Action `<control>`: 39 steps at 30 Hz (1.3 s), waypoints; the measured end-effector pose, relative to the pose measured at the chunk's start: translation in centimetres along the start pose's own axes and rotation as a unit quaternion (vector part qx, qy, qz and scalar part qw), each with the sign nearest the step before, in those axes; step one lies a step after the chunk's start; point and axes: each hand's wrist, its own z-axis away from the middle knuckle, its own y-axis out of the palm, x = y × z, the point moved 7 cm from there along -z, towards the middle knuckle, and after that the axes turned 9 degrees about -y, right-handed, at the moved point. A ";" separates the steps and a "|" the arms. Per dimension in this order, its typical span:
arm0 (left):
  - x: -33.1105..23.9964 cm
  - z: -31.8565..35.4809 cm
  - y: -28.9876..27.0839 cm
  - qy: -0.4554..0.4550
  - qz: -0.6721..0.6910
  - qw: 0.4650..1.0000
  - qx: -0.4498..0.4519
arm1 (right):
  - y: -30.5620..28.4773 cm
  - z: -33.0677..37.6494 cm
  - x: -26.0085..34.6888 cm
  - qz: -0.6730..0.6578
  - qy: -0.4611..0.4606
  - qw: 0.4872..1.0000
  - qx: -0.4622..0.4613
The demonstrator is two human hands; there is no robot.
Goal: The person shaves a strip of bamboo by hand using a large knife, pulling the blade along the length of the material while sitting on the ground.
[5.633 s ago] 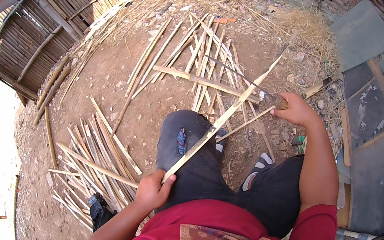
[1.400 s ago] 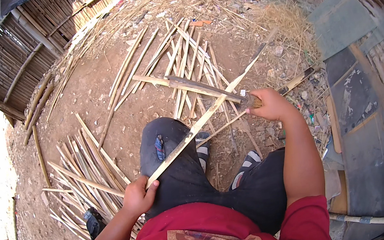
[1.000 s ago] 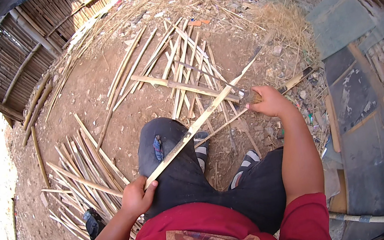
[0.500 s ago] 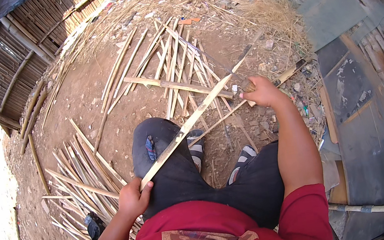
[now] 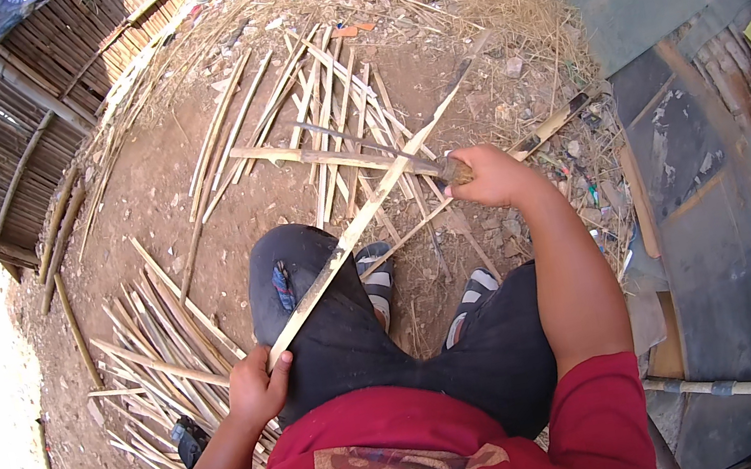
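My left hand (image 5: 259, 389) is closed around the near end of a long pale bamboo strip (image 5: 349, 242). The strip slants across my left thigh, away to the right, and its far part is dark. My right hand (image 5: 491, 177) grips the brown handle of a long thin-bladed knife (image 5: 372, 143). Its dark blade points left and crosses over the strip. Beneath the strip and close to the blade, a thicker bamboo piece (image 5: 303, 157) lies crosswise. Whether the blade touches the strip I cannot tell.
Split bamboo strips (image 5: 160, 340) are heaped by my left leg, and more strips (image 5: 337, 92) lie scattered ahead. Dry straw (image 5: 524, 21) covers the far right ground. Dark sheets (image 5: 711, 248) line the right side; a bamboo fence (image 5: 29, 123) stands far left.
The knife has swung leftward, its blade now lying across the bamboo strip. My right hand has shifted slightly left; my left hand keeps its hold.
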 end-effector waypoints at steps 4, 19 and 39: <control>0.8 0.3 -0.2 -0.026 0.022 0.999 0.002 | 2.0 -1.0 3.9 -0.015 -0.075 0.991 0.110; 0.1 0.2 0.0 -0.020 0.030 0.999 0.009 | 0.8 -0.3 -0.7 -0.157 0.032 0.984 0.074; 0.1 -0.1 0.7 -0.006 -0.022 1.000 -0.003 | -1.3 0.3 -0.8 -0.008 0.012 0.999 -0.033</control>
